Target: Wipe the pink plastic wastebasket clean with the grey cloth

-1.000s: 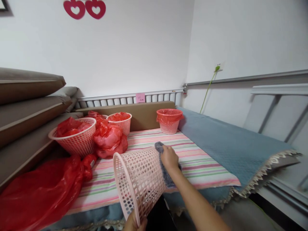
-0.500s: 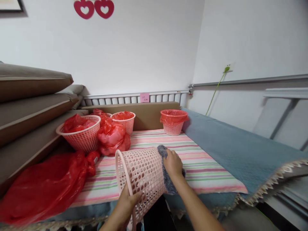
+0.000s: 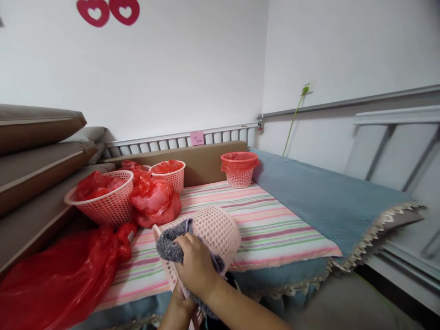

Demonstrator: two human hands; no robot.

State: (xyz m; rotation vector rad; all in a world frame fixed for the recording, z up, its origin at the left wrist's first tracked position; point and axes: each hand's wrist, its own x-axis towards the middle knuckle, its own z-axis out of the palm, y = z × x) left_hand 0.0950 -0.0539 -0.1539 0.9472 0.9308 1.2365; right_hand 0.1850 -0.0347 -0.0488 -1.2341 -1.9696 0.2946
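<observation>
A pale pink perforated plastic basket (image 3: pixel 216 229) lies on its side at the near edge of the striped cloth, its base facing right and away. My left hand (image 3: pixel 180 305) grips its rim from below, partly hidden behind my right forearm. With my right hand (image 3: pixel 195 263) I press a dark grey fuzzy cloth (image 3: pixel 170 240) against the basket's outer side, close to the rim. My right fingers are closed round the cloth, and one end of it hangs down below my wrist.
Left stand pink baskets (image 3: pixel 110 201) with red plastic bags inside, beside a bunched red bag (image 3: pixel 156 201) and a spread red bag (image 3: pixel 62 279). A red-lined basket (image 3: pixel 239 170) stands at the back. Stacked cushions (image 3: pixel 37 160) border the left, a blue padded cover (image 3: pixel 319 192) the right.
My right hand and the grey cloth have slid left along the basket, from its base end to near the rim. The basket's base has turned more into view. The camera has turned slightly right.
</observation>
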